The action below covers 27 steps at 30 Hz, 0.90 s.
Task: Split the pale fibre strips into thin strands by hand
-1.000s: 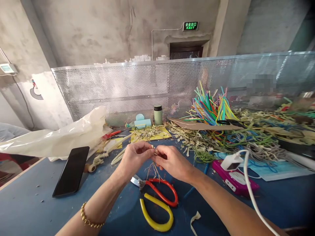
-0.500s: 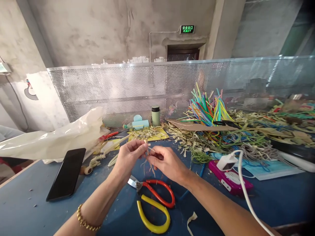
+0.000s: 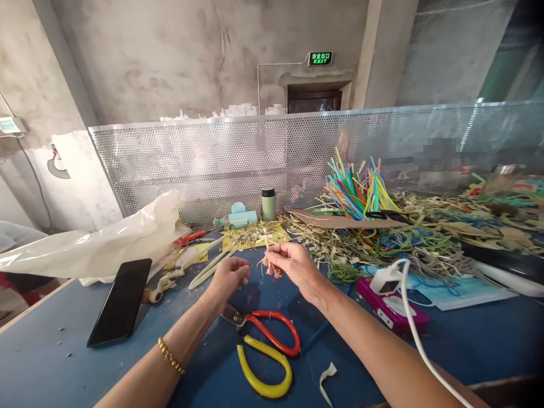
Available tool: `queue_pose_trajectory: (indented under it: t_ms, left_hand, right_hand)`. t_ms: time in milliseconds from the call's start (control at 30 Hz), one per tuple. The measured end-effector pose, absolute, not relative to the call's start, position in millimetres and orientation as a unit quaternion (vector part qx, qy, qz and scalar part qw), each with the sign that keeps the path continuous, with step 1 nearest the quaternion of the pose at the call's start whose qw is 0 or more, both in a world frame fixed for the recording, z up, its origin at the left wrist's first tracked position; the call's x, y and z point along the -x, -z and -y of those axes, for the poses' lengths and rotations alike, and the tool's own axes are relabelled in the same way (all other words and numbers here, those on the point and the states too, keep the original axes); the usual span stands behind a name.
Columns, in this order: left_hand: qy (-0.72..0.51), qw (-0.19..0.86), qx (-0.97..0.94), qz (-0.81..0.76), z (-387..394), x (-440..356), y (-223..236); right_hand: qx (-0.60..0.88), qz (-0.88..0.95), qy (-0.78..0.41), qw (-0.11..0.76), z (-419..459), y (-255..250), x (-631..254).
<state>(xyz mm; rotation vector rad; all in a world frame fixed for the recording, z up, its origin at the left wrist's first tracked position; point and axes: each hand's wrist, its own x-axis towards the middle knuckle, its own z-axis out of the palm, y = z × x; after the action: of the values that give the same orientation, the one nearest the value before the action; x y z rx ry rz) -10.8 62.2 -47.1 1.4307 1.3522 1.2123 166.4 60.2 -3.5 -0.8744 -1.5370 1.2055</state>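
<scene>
My right hand (image 3: 294, 269) pinches a small pale fibre strand (image 3: 267, 242), held upright between thumb and fingers. Its upper part looks braided or twisted, and loose thin ends hang below the fingertips. Just left of it, apart from the strand, my left hand (image 3: 230, 276) has its fingers curled in, with nothing seen in them. Below both hands lie scissors (image 3: 272, 345) with one red and one yellow handle; the blades point up-left, beside my left wrist. A short cream strip scrap (image 3: 327, 381) rests to the right of the scissors.
On the blue table (image 3: 199, 362) are a black phone (image 3: 120, 302), white plastic sheeting (image 3: 106, 241), a green bottle (image 3: 268, 205), a magenta box (image 3: 393, 306) with a white charger and cable, colourful strips (image 3: 355, 190) and piled fibre scraps (image 3: 425, 238). Behind stands a perforated metal panel (image 3: 204, 164).
My left hand has let go of the strand and moved down, its fingers curling. My right hand now holds the strand alone, turned upright and slightly higher. The view has shifted a little.
</scene>
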Motion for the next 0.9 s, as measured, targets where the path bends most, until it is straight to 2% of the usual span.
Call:
queue_pose_trajectory:
  t_ms: [167,333,467,533,600,633,700,733,800,900]
  left_hand:
    - [-0.435,0.376,-0.611,-0.544,-69,15,56]
    - [-0.404,0.323,-0.661,-0.544,-72,18,63]
    - [-0.391,0.303,-0.675,-0.547,-75,20,68]
    - [-0.386,0.293,-0.682,-0.547,-76,20,70]
    - [-0.380,0.282,-0.690,-0.547,-76,19,71]
    - [-0.377,0.277,-0.694,-0.547,-76,19,71]
    - [-0.373,0.268,-0.701,-0.546,-75,18,71]
    - [-0.371,0.263,-0.705,-0.545,-75,17,70]
    - [-0.366,0.254,-0.711,-0.543,-73,17,68]
    - [-0.357,0.243,-0.723,-0.539,-71,18,64]
  right_hand:
    - [0.389,0.641,-0.477,0.460,-55,9,-160]
    - [0.387,0.747,-0.377,0.388,-50,25,-151]
    - [0.378,0.761,-0.376,0.370,-49,4,-171]
    - [0.376,0.737,-0.375,0.419,-50,-23,-200]
    - [0.335,0.618,-0.336,0.627,-50,-53,-236]
    - [0.308,0.568,-0.326,0.690,-49,-65,-252]
    - [0.284,0.505,-0.351,0.736,-46,-77,-268]
    - [0.298,0.503,-0.390,0.711,-43,-76,-266]
    - [0.320,0.562,-0.464,0.605,-35,-57,-242]
    - [0.285,0.733,-0.498,0.366,-11,7,-172]
